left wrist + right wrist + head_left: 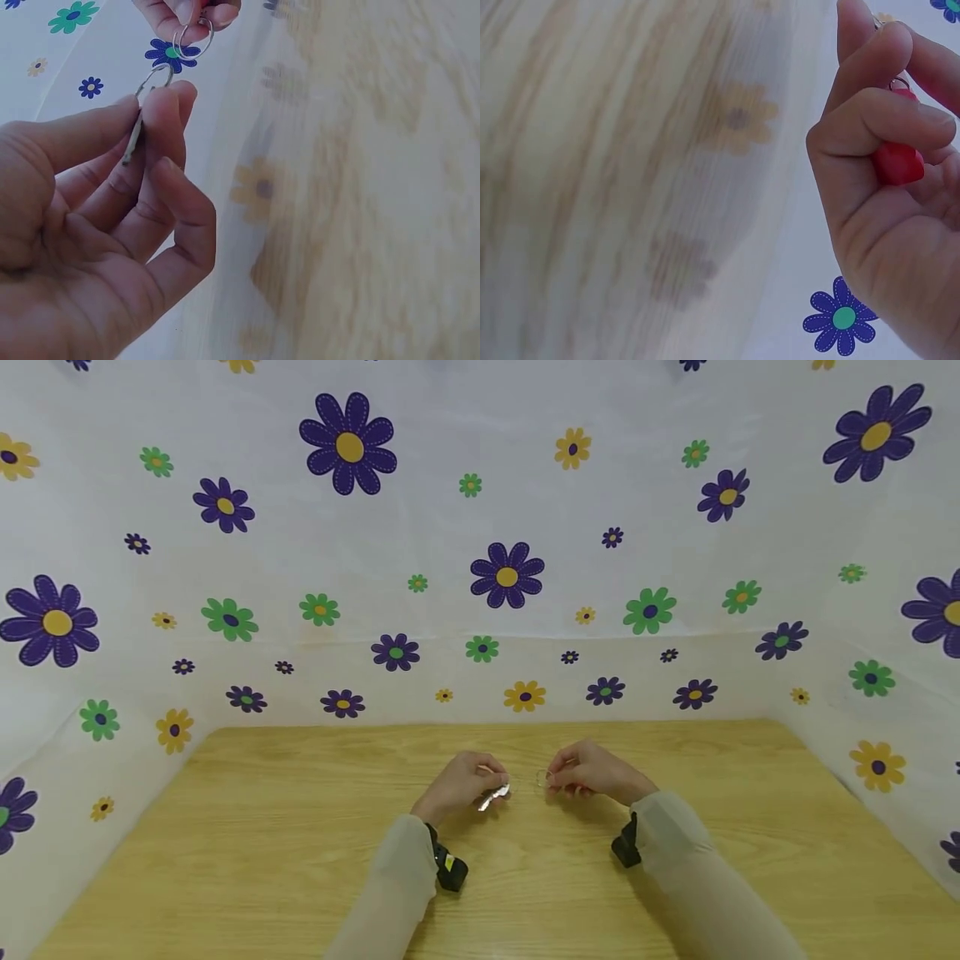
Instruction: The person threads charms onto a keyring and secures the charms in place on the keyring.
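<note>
Between thumb and forefinger, my left hand (pixel 462 787) pinches a silver key (pixel 493 797), its blade pointing down. In the left wrist view the key (pixel 133 141) is edge-on, with a small metal ring (pixel 166 69) at its top. A short gap to the right, my right hand (pixel 597 774) pinches a larger silver ring (pixel 542 778); this ring (pixel 177 45) shows in the left wrist view apart from the key's ring. A red object (pixel 898 161) with a small metal loop lies within the curled fingers of my right hand (pixel 889 142).
Both hands are above a wooden table (pixel 262 827). A white cloth (pixel 420 527) with purple, green and yellow flowers stands behind the table and along both sides. Black wrist devices are strapped at the left wrist (pixel 450 870) and the right wrist (pixel 626 845).
</note>
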`<move>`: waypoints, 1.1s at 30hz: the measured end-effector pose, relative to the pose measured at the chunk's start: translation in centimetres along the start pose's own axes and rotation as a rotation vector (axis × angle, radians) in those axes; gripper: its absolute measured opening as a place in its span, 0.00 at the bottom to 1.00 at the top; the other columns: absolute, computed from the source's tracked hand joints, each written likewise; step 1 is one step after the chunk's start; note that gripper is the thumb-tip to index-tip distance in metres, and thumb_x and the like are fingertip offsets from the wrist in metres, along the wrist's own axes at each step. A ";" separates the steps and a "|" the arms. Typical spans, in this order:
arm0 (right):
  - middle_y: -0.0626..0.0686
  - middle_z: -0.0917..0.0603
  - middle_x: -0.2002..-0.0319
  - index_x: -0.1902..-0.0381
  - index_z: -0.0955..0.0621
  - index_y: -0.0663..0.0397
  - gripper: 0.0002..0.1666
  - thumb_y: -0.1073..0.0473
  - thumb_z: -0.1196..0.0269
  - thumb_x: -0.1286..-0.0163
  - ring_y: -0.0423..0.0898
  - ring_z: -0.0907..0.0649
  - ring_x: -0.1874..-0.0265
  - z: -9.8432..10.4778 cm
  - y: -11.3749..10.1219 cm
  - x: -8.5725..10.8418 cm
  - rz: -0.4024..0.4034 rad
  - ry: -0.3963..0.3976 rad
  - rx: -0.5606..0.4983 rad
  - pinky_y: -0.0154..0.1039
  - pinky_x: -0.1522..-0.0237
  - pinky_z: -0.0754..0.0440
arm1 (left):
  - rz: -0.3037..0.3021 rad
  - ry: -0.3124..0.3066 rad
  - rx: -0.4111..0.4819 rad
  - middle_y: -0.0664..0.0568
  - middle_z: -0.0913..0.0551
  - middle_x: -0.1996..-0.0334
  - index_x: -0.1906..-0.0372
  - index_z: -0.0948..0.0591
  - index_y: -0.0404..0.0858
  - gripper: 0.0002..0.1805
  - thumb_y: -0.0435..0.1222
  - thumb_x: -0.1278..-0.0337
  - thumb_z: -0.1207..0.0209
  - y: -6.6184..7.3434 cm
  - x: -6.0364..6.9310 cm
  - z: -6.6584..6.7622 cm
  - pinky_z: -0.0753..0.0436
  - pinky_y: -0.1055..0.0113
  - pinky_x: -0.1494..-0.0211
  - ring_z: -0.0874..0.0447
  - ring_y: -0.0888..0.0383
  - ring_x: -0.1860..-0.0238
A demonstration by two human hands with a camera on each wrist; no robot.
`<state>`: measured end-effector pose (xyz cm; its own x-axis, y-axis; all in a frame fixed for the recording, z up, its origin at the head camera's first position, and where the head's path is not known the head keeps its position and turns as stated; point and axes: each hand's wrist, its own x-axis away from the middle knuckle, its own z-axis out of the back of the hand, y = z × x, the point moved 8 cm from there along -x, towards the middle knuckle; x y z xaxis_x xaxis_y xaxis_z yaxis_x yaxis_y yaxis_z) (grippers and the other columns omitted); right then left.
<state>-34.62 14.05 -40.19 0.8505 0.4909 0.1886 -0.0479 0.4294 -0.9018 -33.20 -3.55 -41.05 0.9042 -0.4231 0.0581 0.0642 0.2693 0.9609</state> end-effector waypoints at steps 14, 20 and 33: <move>0.58 0.12 0.68 0.62 0.17 0.69 0.05 0.69 0.37 0.29 0.41 0.23 0.78 -1.0 -0.3 -0.2 0.000 -0.018 0.001 0.30 0.78 0.29 | -0.014 0.014 -0.024 0.43 0.12 0.71 0.58 0.18 0.26 0.07 0.29 0.28 0.43 0.4 -0.5 -0.2 0.31 0.71 0.76 0.29 0.64 0.82; 0.59 0.12 0.68 0.61 0.18 0.70 0.06 0.69 0.37 0.29 0.42 0.23 0.78 -1.7 -1.0 -0.5 0.016 -0.045 0.010 0.31 0.78 0.30 | -0.004 0.017 -0.018 0.44 0.12 0.71 0.57 0.17 0.27 0.08 0.30 0.27 0.43 0.4 -0.5 -0.2 0.28 0.71 0.75 0.25 0.64 0.80; 0.58 0.12 0.68 0.62 0.17 0.69 0.06 0.69 0.38 0.29 0.42 0.24 0.79 -2.3 -1.2 -0.8 0.028 -0.051 0.031 0.32 0.79 0.32 | 0.014 0.018 0.015 0.43 0.11 0.68 0.56 0.17 0.27 0.08 0.31 0.27 0.43 0.5 -0.9 -0.5 0.15 0.66 0.65 0.11 0.52 0.69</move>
<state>-34.03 11.46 -40.14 0.8210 0.5404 0.1841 -0.0877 0.4380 -0.8947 -33.73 -2.60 -40.76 0.9124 -0.4038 0.0668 0.0452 0.2618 0.9641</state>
